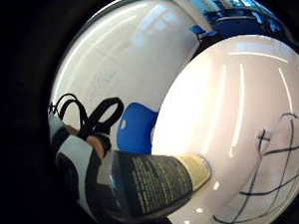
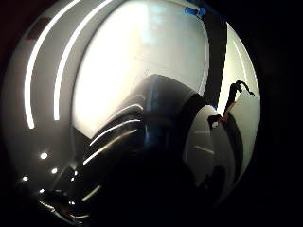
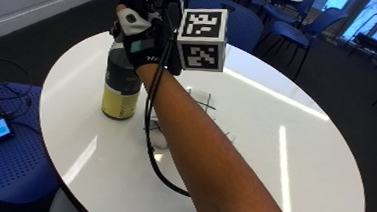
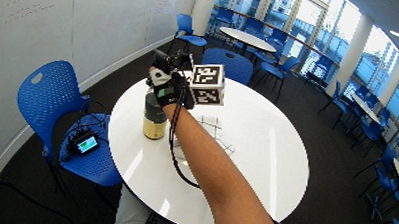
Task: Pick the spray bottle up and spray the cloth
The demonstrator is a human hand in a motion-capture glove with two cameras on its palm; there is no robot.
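A dark spray bottle (image 3: 121, 89) with a yellow base band stands upright near the left side of the round white table (image 3: 305, 159). My gloved right hand (image 3: 140, 37) comes down on its top and grips the spray head, fingers curled round it. The bottle's label and yellow band (image 1: 152, 184) fill the little finger side palm view; in the thumb side palm view its dark body (image 2: 161, 123) sits close. The white cloth (image 3: 205, 99) with dark grid lines lies flat on the table just right of the bottle, partly hidden by my forearm. It also shows in the palm view as cloth (image 1: 271, 166).
A blue chair (image 4: 50, 102) stands left of the table with a small screen device (image 4: 85, 143) and cables on its seat. More blue chairs (image 4: 231, 63) and tables stand beyond. The table edge runs close behind the bottle.
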